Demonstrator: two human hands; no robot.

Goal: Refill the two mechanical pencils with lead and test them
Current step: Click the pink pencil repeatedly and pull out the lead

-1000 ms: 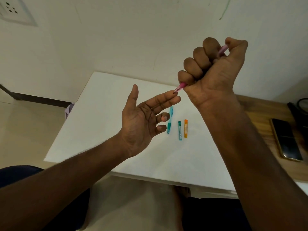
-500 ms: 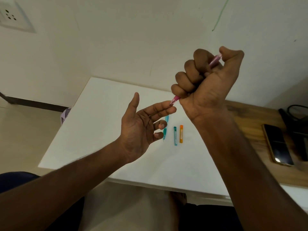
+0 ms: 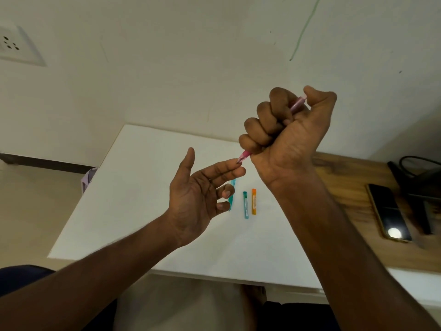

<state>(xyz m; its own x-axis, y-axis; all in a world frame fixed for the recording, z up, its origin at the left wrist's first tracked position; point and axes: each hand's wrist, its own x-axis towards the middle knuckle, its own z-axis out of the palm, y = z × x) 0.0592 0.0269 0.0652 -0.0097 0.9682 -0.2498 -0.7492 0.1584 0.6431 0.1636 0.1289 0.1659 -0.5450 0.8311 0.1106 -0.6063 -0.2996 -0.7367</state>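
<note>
Above the desk [image 3: 143, 187], right hand [image 3: 286, 137] fists a pink pencil [image 3: 297, 105], grip curled tight; its tip touches the spread left hand [image 3: 198, 199].

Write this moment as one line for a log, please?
right hand: grips pink pencil, thumb on cap | left hand: open, fingertip at tip | teal pencil, two lead cases: on table

No writing could be read anywhere; the small printing on the slim orange plastic lead case [image 3: 254, 201] and the teal one [image 3: 245, 204] was too blurred.
</note>
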